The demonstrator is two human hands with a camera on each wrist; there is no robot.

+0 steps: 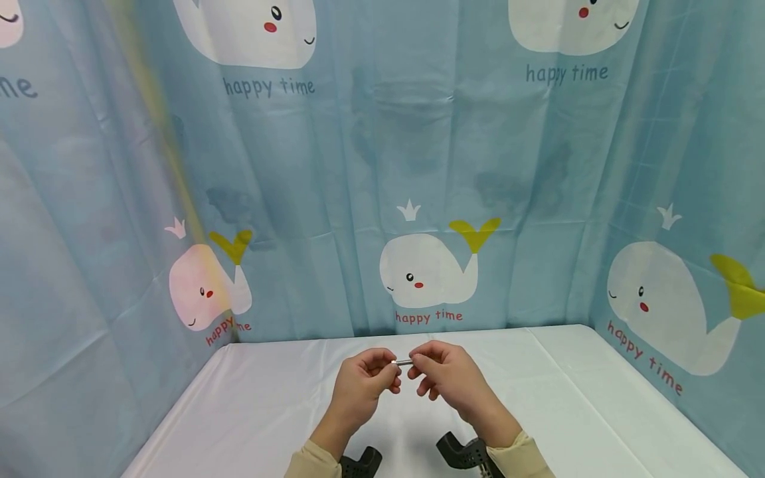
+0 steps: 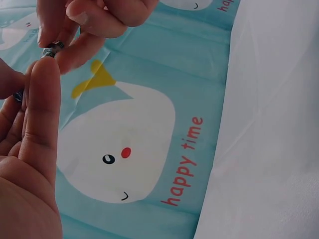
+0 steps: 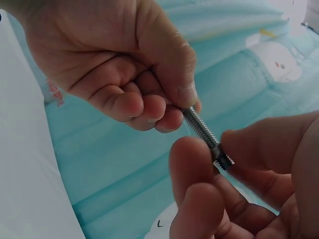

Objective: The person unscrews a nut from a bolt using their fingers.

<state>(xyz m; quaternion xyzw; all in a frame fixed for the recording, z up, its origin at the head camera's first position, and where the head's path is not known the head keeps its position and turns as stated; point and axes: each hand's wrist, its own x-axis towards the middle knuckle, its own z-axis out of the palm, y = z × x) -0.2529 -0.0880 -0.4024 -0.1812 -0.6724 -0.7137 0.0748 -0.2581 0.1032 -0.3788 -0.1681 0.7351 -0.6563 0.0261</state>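
Between both hands a silver threaded bolt (image 1: 403, 362) is held roughly level above the table. My left hand (image 1: 361, 385) pinches one end of it between thumb and fingers. In the left wrist view, a bit of metal (image 2: 18, 95) shows between those fingers. My right hand (image 1: 447, 373) holds the other end with thumb and fingertips. There, in the right wrist view, a small nut (image 3: 215, 151) sits around the thread, with a short dark threaded tip past it. Between the hands the bare thread (image 3: 201, 127) is visible. Fingers partly cover both ends.
Below the hands lies a white-covered table (image 1: 251, 411). A blue curtain (image 1: 335, 172) printed with whales hangs behind it and along both sides. Black wrist mounts (image 1: 463, 453) are strapped below both hands.
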